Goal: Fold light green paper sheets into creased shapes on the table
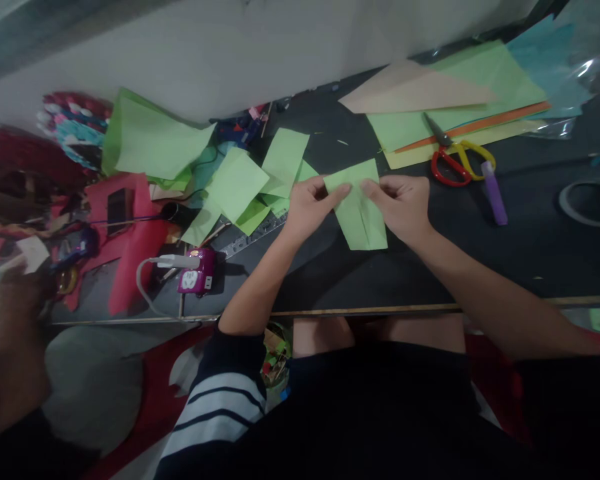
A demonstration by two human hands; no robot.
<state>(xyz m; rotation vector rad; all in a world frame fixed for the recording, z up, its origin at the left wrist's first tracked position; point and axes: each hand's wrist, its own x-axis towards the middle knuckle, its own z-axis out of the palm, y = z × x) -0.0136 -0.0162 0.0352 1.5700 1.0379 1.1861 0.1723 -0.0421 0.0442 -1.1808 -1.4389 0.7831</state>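
One green paper piece (353, 217), pinched between both hands (310, 205)

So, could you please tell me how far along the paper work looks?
Cutting looks partly done: smaller green pieces lie by the ruler. In progress: a creased green paper, pinched by the left hand and right hand. Probably left: larger sheets under the scissors. The total needed isn't visible.

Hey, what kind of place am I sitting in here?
Probably a craft workspace, maybe shared: a dark table holds scissors, a steel ruler and stacked coloured paper, and another person's arm reaches in at the far left.
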